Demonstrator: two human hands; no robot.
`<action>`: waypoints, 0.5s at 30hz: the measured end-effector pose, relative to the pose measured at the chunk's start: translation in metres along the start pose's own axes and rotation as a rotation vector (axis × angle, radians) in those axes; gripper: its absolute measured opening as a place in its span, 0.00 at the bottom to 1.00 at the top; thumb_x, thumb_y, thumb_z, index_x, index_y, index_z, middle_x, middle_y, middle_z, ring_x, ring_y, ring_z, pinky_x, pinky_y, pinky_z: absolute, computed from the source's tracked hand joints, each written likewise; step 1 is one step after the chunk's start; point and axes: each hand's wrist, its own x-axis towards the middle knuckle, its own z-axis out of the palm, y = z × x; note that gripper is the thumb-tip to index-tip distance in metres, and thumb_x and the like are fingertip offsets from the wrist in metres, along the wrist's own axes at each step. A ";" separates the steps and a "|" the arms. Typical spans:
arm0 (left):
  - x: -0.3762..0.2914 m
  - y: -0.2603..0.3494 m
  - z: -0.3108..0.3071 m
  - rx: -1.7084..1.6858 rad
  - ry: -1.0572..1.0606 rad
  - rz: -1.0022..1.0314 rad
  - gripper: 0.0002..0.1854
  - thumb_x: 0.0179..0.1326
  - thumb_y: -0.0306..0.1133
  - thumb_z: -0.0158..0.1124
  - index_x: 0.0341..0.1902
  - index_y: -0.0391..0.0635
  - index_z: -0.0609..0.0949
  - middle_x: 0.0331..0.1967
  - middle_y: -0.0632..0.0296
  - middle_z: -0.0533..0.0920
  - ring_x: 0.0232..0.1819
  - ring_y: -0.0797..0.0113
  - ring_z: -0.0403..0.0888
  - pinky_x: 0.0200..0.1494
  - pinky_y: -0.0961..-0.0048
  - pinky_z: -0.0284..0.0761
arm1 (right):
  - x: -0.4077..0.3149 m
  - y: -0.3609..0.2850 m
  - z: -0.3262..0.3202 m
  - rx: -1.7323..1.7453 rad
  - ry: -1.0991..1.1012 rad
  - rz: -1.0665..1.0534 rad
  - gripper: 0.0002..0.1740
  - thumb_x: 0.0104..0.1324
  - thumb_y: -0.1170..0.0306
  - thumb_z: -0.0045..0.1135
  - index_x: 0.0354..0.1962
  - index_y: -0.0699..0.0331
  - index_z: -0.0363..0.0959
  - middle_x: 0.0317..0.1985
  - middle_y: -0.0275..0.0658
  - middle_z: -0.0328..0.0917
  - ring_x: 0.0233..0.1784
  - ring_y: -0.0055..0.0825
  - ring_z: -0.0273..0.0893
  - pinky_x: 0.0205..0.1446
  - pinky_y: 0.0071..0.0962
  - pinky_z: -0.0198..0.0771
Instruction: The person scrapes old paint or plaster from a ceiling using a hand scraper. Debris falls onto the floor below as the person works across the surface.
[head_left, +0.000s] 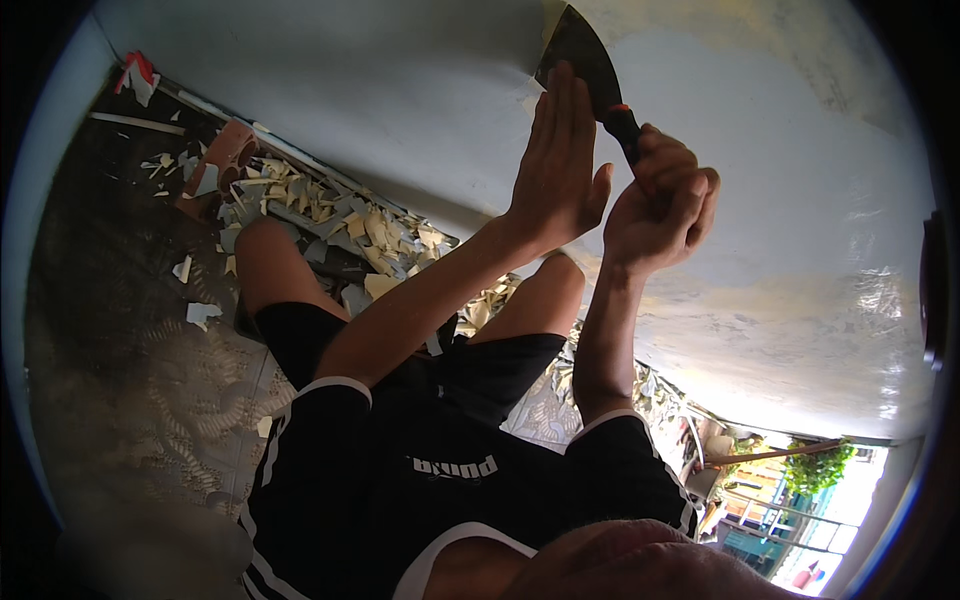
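My right hand (664, 206) is closed around the black handle of a putty knife (581, 49) with a broad dark blade and a red collar. The blade lies against a painted wall (405, 97), its tip near the top of the view. Flat and outstretched, my left hand (559, 169) rests its fingertips on the blade, with the thumb held apart. Beside the blade, the blue-grey paint meets a paler, yellowish patch (660, 22) of wall. The blade's working edge is partly hidden by my left fingers.
Paint flakes (382, 240) heap along the wall's foot, around my bent knees. A hollow clay brick (225, 157) stands at the heap's left end, near a red-and-white scrap (139, 75). More flakes litter the patterned floor (217, 412). A wooden pole (772, 454) and plant (817, 469) are at lower right.
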 end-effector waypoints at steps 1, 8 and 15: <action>0.002 -0.001 0.002 0.012 0.010 0.002 0.51 0.55 0.26 0.67 0.76 0.19 0.48 0.77 0.18 0.46 0.80 0.24 0.44 0.81 0.40 0.46 | 0.000 0.000 0.001 -0.094 0.087 0.037 0.18 0.82 0.65 0.46 0.33 0.70 0.70 0.30 0.45 0.78 0.29 0.35 0.77 0.47 0.41 0.75; 0.045 -0.003 0.032 -0.040 0.143 0.230 0.52 0.57 0.28 0.71 0.79 0.29 0.50 0.79 0.23 0.42 0.80 0.21 0.40 0.78 0.34 0.48 | 0.033 -0.068 -0.030 -0.751 -0.404 0.518 0.18 0.76 0.72 0.56 0.60 0.66 0.77 0.44 0.44 0.87 0.40 0.27 0.86 0.45 0.28 0.80; 0.061 0.009 0.061 -0.066 0.312 0.269 0.48 0.52 0.35 0.75 0.77 0.38 0.63 0.80 0.31 0.53 0.80 0.27 0.52 0.76 0.35 0.53 | 0.065 -0.071 -0.044 -0.935 -0.720 0.324 0.23 0.71 0.79 0.58 0.63 0.62 0.77 0.49 0.48 0.87 0.53 0.34 0.87 0.54 0.31 0.82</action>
